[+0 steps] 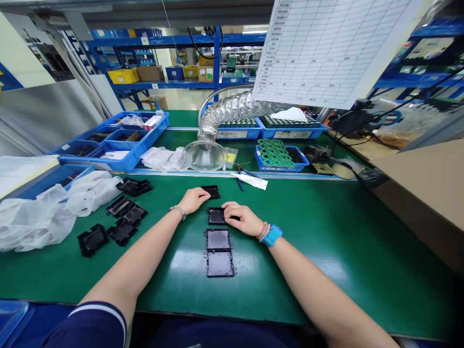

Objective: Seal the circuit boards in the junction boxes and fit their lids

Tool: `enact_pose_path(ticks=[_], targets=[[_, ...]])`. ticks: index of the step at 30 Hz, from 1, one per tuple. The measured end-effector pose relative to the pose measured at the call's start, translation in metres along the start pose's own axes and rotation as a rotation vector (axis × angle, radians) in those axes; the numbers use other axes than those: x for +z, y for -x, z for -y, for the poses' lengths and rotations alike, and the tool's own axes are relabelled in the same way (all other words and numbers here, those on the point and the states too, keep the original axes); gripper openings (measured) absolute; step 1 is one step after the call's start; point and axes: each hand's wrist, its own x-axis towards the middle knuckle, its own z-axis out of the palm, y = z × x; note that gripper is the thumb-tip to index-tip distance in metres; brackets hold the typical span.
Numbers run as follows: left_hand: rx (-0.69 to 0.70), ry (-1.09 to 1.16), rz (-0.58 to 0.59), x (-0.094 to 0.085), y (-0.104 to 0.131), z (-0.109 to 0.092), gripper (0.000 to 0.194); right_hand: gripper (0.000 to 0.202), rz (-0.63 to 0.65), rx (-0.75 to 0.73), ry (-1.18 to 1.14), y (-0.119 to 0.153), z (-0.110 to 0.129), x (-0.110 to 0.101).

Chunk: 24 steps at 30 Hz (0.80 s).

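On the green bench top, several black plastic housings stand in a column in front of me. My left hand pinches the left edge of the farthest black plastic housing. Just nearer, my right hand has its fingers curled on the right side of a second black plastic housing. Below these, two more shallow housings, an upper one and a lower one, lie flat and touch end to end, open side up. Loose black housings lie scattered to the left of my left forearm.
White plastic bags and a divided blue bin occupy the left. Blue-handled pliers and a white tube lie beyond my hands. Behind are a fume hose, a basket of green circuit boards and a hanging printed sheet.
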Motion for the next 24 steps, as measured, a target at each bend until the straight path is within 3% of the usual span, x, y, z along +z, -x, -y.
enact_pose_path(ticks=[6, 10, 12, 14, 17, 20, 22, 24], targets=[[0.111, 0.090, 0.134, 0.009, 0.020, -0.028, 0.022, 0.018, -0.004, -0.025, -0.045, 0.007, 0.016, 0.002], [0.116, 0.065, 0.108, 0.011, 0.033, -0.037, 0.020, 0.011, -0.166, 0.023, -0.038, 0.017, 0.029, -0.004], [0.099, 0.019, 0.062, 0.003, 0.044, -0.037, 0.021, 0.009, -0.205, 0.067, -0.028, 0.028, 0.036, -0.006], [0.060, -0.038, 0.006, -0.017, 0.060, -0.031, 0.024, 0.009, -0.192, 0.103, -0.012, 0.041, 0.042, -0.008], [-0.066, -0.275, -0.077, -0.061, 0.094, -0.010, 0.023, 0.009, -0.158, 0.125, -0.013, 0.061, 0.051, -0.007], [-0.334, -0.651, -0.122, -0.096, 0.122, 0.018, 0.024, 0.010, -0.155, 0.126, -0.017, 0.069, 0.059, -0.002], [-0.464, -0.735, -0.103, -0.103, 0.130, 0.036, 0.031, 0.011, -0.154, 0.105, -0.011, 0.067, 0.064, 0.002], [-0.522, -0.741, -0.096, -0.097, 0.129, 0.049, 0.037, 0.012, -0.140, 0.069, -0.002, 0.064, 0.068, 0.005]])
